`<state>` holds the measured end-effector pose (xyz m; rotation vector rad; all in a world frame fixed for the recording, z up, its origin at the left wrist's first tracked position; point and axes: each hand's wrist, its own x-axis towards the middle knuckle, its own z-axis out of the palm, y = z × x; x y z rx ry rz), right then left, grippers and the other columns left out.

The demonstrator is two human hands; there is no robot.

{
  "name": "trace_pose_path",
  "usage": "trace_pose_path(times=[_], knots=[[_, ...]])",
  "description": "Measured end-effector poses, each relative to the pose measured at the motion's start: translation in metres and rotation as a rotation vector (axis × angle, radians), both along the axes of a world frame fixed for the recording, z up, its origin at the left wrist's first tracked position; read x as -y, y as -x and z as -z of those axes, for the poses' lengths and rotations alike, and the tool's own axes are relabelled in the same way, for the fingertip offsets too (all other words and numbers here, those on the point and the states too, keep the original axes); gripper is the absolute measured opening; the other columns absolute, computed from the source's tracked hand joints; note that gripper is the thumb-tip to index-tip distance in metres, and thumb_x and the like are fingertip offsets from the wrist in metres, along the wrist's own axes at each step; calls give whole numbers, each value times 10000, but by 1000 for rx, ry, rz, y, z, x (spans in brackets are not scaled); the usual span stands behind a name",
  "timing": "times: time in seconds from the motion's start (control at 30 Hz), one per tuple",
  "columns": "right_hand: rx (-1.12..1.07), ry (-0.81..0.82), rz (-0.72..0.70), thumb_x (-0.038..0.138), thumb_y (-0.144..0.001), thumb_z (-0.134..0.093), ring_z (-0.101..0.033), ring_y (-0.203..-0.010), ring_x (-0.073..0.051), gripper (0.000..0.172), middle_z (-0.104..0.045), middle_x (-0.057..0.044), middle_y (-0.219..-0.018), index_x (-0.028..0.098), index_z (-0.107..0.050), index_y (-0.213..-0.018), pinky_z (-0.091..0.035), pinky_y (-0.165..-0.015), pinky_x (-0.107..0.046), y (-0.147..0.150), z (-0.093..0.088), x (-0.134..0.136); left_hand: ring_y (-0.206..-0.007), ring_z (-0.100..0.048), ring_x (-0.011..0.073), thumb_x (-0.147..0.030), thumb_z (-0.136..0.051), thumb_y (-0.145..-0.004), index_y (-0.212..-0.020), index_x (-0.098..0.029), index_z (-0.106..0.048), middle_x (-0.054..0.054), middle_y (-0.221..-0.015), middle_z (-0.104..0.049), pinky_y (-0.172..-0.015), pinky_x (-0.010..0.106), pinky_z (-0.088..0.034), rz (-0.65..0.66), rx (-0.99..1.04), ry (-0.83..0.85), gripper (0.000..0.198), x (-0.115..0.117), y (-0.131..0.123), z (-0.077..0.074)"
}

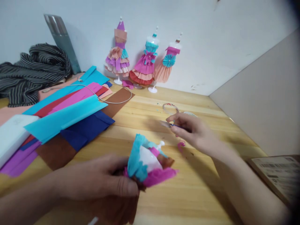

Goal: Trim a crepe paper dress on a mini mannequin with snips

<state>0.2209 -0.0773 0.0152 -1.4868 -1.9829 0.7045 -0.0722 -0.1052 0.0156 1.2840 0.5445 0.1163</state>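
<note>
Low in the middle, my left hand (110, 178) is wrapped around a small white dress form (150, 158) dressed in crepe paper. The form lies tilted, its knobbed neck pointing away to the right. Turquoise paper (136, 159) and pink paper (160, 177) ruffle around its bust, and a brown skirt (119, 207) hangs below my fingers. To the right, above the table, my right hand (191, 129) closes on small scissors (172, 125) with dark handles, blurred by motion, their tips pointing left. A curled pink scrap (181, 145) lies beneath that hand.
Three dressed mini forms (118, 59) stand against the wall. Folded crepe paper (65, 115), a white box-like device (16, 134) and a striped cloth (35, 72) cover the left side. A ribbon loop (170, 108) and beads lie ahead; a cardboard box (276, 175) sits right.
</note>
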Motion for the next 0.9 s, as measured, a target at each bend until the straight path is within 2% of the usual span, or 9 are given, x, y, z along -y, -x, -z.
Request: trace_pose_path(times=[0.07, 0.13, 0.2, 0.3, 0.4, 0.53, 0.63, 0.77, 0.9], knots=[[223, -15, -67, 415, -828, -581, -485, -580, -148, 268, -581, -38, -648, 158, -639, -784, -348, -539, -261, 2, -3, 0, -1034, -569, 241, -524, -610, -824, -1233, -211, -568, 63, -1045, -652, -935, 382, -435, -52, -30, -19, 517, -1, -3, -4], [269, 13, -153, 415, -847, -535, -488, -570, -146, 300, -579, -37, -630, 158, -624, -722, -347, -540, -261, 3, -6, 1, -1043, -550, 249, -536, -626, -803, -1160, -201, -609, 66, -1094, -633, -922, 364, -431, -88, -79, -62, 490, 2, -2, -3], [194, -27, -123, 437, -855, -516, -485, -576, -151, 317, -569, -36, -638, 160, -613, -735, -344, -543, -267, 3, -8, 2, -1026, -543, 252, -549, -629, -790, -1082, -194, -639, 60, -1074, -632, -886, 342, -434, -115, -127, -119, 460, 4, -1, -5], [-49, -73, -4, 525, -840, -522, -476, -607, -163, 366, -557, -37, -672, 174, -593, -767, -343, -543, -275, -2, -11, 2, -972, -549, 239, -537, -619, -796, -1009, -185, -651, 50, -1009, -642, -838, 319, -438, -139, -165, -211, 413, 4, -5, -19], [-259, -5, -53, 625, -788, -553, -502, -659, -178, 446, -577, -46, -719, 183, -608, -793, -359, -555, -278, -9, -15, 0, -908, -572, 221, -500, -617, -807, -968, -175, -647, 47, -937, -660, -772, 295, -454, -161, -150, -263, 363, 5, -12, -41], [-349, 14, -67, 628, -747, -610, -499, -633, -159, 453, -583, -36, -726, 177, -628, -788, -341, -533, -265, -13, -21, -4, -631, -587, 158, -482, -575, -841, -860, -158, -625, 28, -703, -659, -558, 242, -433, -195, -82, -272, 328, 6, -22, -67], [-410, -23, -33, 581, -755, -635, -471, -599, -135, 407, -556, -19, -697, 175, -612, -770, -317, -510, -253, -13, -23, -6, -435, -482, 98, -409, -527, -875, -758, -156, -588, -13, -545, -591, -444, 215, -354, -249, -52, -353, 285, 2, -32, -78], [-486, -94, -9, 545, -797, -616, -407, -548, -114, 376, -481, 7, -633, 172, -632, -846, -287, -485, -249, -15, -23, -2, -477, -489, 100, -304, -555, -838, -729, -170, -553, -32, -541, -577, -487, 219, -369, -415, -5, -583, 173, -10, -45, -78], [-547, -234, 0, 410, -807, -666, -425, -587, -116, 236, -468, 7, -682, 200, -665, -916, -319, -514, -252, -13, -26, 14, -703, -548, 145, -331, -624, -789, -806, -159, -612, -1, -728, -622, -639, 250, -426, -498, 59, -792, 173, -34, -52, -59]])
